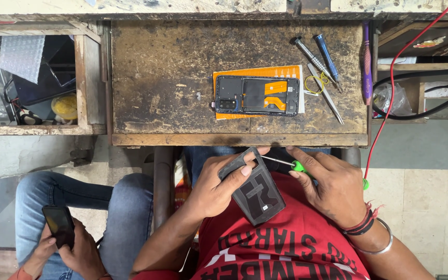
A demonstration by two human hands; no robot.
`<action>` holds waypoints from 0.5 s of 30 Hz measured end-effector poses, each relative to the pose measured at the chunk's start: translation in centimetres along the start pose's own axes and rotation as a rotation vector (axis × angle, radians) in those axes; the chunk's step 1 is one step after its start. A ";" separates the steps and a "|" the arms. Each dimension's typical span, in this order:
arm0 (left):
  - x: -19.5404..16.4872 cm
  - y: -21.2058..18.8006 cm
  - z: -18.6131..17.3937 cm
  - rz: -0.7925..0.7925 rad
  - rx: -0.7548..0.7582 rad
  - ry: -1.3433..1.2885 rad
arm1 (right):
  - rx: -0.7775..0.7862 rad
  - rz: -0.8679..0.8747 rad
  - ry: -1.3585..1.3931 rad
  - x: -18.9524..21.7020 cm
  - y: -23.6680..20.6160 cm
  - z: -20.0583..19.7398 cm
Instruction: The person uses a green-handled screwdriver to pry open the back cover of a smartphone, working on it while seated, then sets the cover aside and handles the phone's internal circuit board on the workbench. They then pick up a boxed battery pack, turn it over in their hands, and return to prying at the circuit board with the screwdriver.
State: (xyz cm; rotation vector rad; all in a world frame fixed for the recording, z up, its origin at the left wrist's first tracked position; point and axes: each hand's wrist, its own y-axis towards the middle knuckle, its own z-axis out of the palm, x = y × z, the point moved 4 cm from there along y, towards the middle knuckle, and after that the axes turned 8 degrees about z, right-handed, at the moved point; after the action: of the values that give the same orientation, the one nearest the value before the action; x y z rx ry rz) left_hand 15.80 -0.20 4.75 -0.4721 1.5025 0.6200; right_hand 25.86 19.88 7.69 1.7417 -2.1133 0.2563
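Below the worn wooden tabletop (pixel 172 72) edge, my left hand (pixel 214 186) grips a dark plastic phone cover (pixel 252 193); my right hand (pixel 333 186) pinches a green-handled screwdriver (pixel 291 165).

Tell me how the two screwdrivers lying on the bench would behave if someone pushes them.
The screwdrivers have round handles and lie flat on the worn bench, so they would probably roll sideways. They look stiff and light. The tweezers beside them are flat and would more likely slide.

screwdriver (pixel 286 164): handle mostly hidden in right hand (pixel 330 186) | black panel (pixel 255 192): upper edge under left hand (pixel 216 186) | bystander's phone (pixel 58 224): screen blurred
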 end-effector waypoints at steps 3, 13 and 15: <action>-0.1 -0.1 0.1 -0.030 0.004 -0.023 | -0.005 0.000 0.000 0.0 0.0 0.0; 0.3 -0.1 0.3 0.008 0.014 -0.015 | -0.030 0.009 -0.007 0.0 0.1 0.1; 0.5 0.0 0.4 -0.002 -0.003 -0.047 | -0.030 0.013 0.014 0.1 0.3 0.1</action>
State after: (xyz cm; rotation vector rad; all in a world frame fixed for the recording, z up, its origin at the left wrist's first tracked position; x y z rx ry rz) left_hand 16.10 0.09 4.28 -0.4589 1.4567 0.6277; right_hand 25.57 19.79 7.65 1.7054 -2.1078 0.2392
